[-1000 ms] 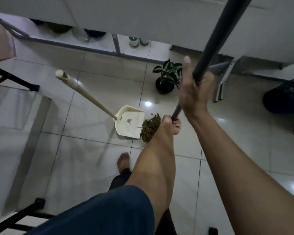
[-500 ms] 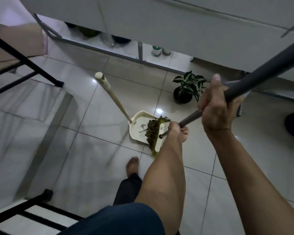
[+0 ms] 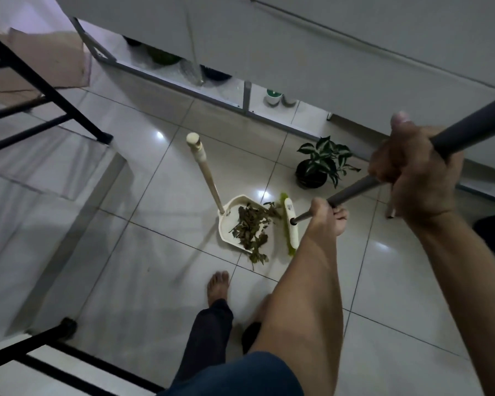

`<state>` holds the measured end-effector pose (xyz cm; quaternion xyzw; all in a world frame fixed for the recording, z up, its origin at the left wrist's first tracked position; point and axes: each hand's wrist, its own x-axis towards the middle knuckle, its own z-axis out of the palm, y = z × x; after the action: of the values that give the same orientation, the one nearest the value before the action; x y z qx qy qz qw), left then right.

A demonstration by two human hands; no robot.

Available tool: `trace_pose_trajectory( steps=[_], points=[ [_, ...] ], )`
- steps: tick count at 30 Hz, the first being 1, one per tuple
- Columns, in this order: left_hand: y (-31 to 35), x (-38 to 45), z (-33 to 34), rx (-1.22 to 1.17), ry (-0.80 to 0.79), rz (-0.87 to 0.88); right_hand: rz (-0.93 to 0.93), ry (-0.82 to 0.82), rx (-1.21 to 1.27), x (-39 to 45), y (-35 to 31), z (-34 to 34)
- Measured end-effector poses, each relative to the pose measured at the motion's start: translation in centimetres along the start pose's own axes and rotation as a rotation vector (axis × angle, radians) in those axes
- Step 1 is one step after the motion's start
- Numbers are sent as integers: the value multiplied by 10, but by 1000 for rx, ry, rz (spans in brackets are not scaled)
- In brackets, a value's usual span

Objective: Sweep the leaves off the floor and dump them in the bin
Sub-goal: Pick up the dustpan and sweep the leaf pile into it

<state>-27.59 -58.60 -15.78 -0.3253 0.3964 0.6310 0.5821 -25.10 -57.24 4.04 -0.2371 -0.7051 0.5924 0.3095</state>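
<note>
Both your hands, left [image 3: 327, 220] low and right [image 3: 415, 170] high, grip the broom [image 3: 352, 192]; leaves [image 3: 250, 227] beyond left hand are light, scatter-prone, so lift pan [image 3: 240, 221] by its handle [image 3: 206, 172].

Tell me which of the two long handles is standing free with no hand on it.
The cream dustpan handle, rising from the dustpan, stands untouched. The grey broom handle is gripped by both the left hand and right hand.

left hand [image 3: 327, 218] low, right hand [image 3: 415, 167] higher, both gripping, arms extended
</note>
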Motion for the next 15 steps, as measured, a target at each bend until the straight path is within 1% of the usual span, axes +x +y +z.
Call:
trace_pose_trajectory(
  steps=[4,6,7,9,11,13,15],
  points=[
    [11,22,8,-124,-95,-16,40,-260,-68,31,9,-10],
    [18,34,11,-156,-114,2,67,-345,-75,45,18,-16],
    [22,40,12,-175,-120,6,73,-359,-68,50,24,-19],
    [29,52,15,-205,-117,24,67,-308,-65,54,33,-23],
    [33,63,18,-233,-119,18,64,-167,-50,53,44,-23],
    [35,72,21,-221,-111,-9,48,-57,23,50,54,-21],
    [38,80,20,-164,-86,-25,20,-41,35,44,65,-17]
  ],
)
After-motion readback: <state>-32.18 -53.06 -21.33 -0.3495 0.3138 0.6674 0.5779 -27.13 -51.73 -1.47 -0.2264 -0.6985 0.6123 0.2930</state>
